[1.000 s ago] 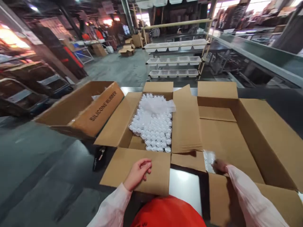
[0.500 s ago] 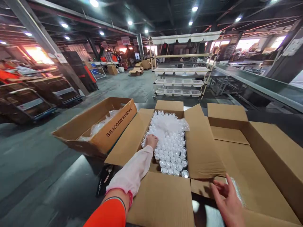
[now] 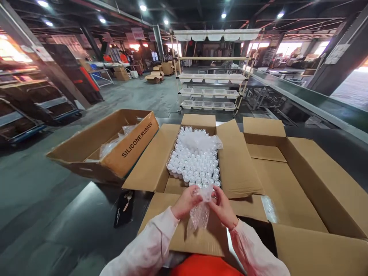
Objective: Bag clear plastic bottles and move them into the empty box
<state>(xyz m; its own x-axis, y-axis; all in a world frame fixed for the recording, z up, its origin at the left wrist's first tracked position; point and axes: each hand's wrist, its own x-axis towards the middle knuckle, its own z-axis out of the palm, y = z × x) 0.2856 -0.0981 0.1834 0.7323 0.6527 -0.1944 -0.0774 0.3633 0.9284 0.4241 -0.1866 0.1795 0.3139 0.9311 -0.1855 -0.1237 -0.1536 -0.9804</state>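
My left hand (image 3: 186, 202) and my right hand (image 3: 224, 209) meet over the near flap of an open cardboard box (image 3: 198, 241). Between their fingertips they pinch a clear bubble-wrap bag (image 3: 199, 217), whose lower part hangs down. Whether anything is inside the bag, I cannot tell. Just beyond my fingers, the box holds many small white-and-clear capped containers (image 3: 195, 166) packed upright in rows. More bubble wrap (image 3: 198, 141) lies across the far ones. Bare cardboard shows at the box's near left corner.
At left stands a carton marked SILICONE RUBBER (image 3: 138, 140) with clear plastic inside. Another open carton (image 3: 293, 191) stands at right, a piece of bubble wrap (image 3: 269, 209) by its edge. A black phone-like item with keys (image 3: 124, 209) lies on the dark table. Behind is a tray rack (image 3: 209, 78).
My left hand has come out of the box, and my right hand has moved left from the right carton's edge. Both now hold the bubble-wrap bag. The view has shifted slightly.
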